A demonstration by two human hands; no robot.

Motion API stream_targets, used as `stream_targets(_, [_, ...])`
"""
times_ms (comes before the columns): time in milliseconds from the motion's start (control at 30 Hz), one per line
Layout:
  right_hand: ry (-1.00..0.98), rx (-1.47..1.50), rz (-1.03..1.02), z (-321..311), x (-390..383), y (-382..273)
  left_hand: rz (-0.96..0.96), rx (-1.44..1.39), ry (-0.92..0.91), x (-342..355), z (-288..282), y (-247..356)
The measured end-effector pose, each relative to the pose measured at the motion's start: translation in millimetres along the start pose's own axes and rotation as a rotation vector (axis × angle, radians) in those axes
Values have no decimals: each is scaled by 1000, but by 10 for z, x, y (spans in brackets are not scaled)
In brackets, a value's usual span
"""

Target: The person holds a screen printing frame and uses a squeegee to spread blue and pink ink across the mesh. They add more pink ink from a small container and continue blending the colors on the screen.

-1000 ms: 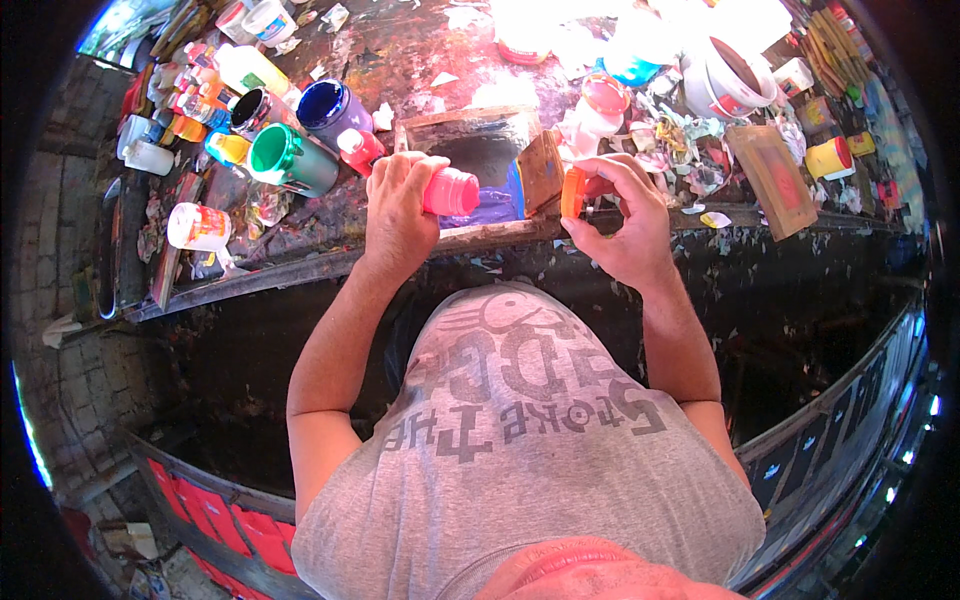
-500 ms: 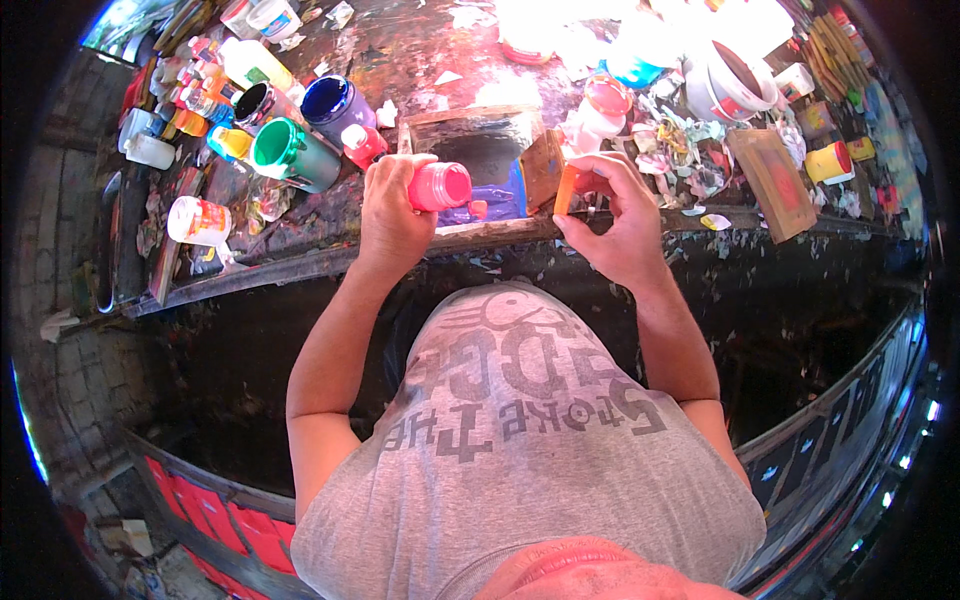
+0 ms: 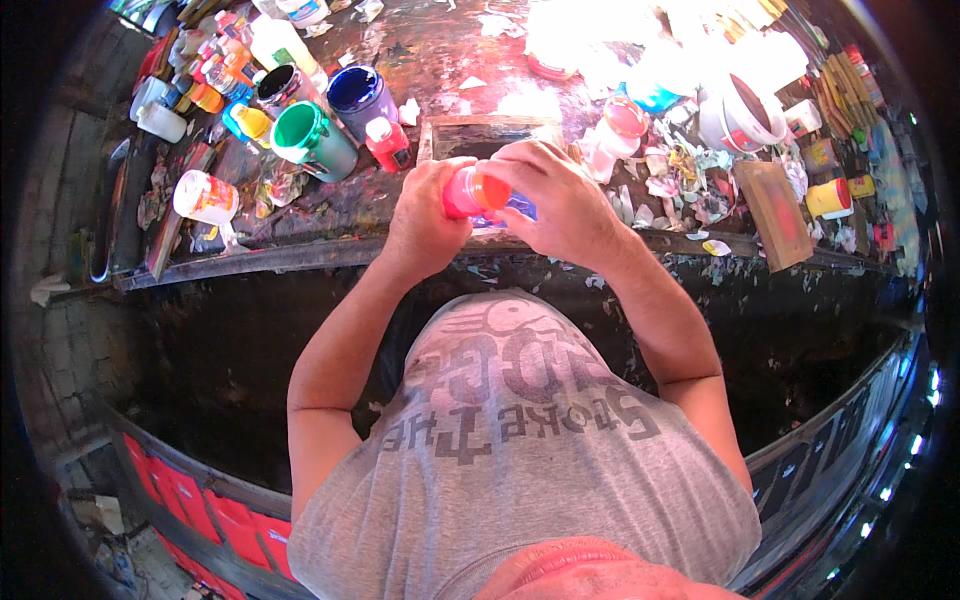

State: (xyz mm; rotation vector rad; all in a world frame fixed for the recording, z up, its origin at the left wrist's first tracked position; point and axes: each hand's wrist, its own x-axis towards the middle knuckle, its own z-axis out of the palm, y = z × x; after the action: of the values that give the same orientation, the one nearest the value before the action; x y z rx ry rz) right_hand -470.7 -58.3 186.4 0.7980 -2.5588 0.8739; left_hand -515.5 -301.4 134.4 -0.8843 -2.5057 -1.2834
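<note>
My left hand (image 3: 430, 215) grips a pink bottle (image 3: 460, 195) tilted above a wooden screen frame (image 3: 490, 123). My right hand (image 3: 555, 200) has its fingers curled on an orange-red cap (image 3: 492, 192) at the bottle's mouth; whether the cap sits fully on is unclear. Under both hands, blue paint (image 3: 520, 212) shows inside the frame, which they largely cover. A small red bottle (image 3: 388, 150) stands just behind my left hand.
Paint tubs, including a green one (image 3: 312, 145), and small bottles crowd the back left of the stained bench (image 3: 475, 75). A white jar (image 3: 205, 200) stands at the front left. Scraps (image 3: 665, 185), a white bucket (image 3: 740, 115) and wooden boards (image 3: 775, 215) lie to the right.
My right hand has moved left with the orange cap to the pink bottle, whose open mouth faced me earlier. My left hand has shifted slightly right.
</note>
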Motion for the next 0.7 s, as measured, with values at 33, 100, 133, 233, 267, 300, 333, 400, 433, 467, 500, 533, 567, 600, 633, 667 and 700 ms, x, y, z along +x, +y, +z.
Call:
stream_targets(33, [-56, -14, -32, -30, 39, 4, 5, 19, -4, -11, 3, -24])
stream_targets(100, [-81, -15, -65, -54, 104, -3, 23, 57, -6, -37, 18, -72])
stream_targets(133, [-97, -15, -85, -58, 133, -9, 22, 50, 0, -55, 26, -93])
stream_targets(233, [-200, -3, -6, -60, 201, -32, 12, 24, 19, -132, 52, -133])
stream_targets(267, [-212, 6, -1, -57, 220, -44, -5, 10, 19, -159, 59, -139])
stream_targets(300, [-222, 10, 9, -54, 239, -56, -22, -4, 21, -177, 62, -146])
stream_targets(333, [-242, 13, 28, -46, 261, -71, -28, -30, 21, -185, 62, -158])
stream_targets(400, [-239, -17, 6, -26, 306, -107, -54, -84, 19, -206, 55, -169])
stream_targets(433, [-238, -30, 0, -11, 331, -129, -77, -74, 16, -218, 47, -172])
stream_targets(467, [-235, -35, 2, 6, 357, -154, -70, -89, 28, -231, 37, -173])
stream_targets(500, [-229, -39, 2, 24, 383, -179, -70, -104, 36, -241, 25, -178])
stream_targets(533, [-227, -46, 10, 42, 407, -202, -62, -122, 50, -246, 15, -185])
stream_targets(567, [-219, -54, 3, 63, 429, -226, -68, -120, 64, -250, 4, -195])
stream_targets(600, [-217, -62, 4, 84, 450, -248, -67, -121, 86, -254, -5, -205])
stream_targets(633, [-200, -66, -8, 108, 470, -268, -74, -122, 104, -261, -17, -217])
stream_targets(667, [-219, -67, 8, 133, 493, -284, -82, -139, 116, -269, -32, -229])
stream_targets(700, [-225, -66, 10, 159, 518, -296, -96, -158, 128, -273, -44, -240])
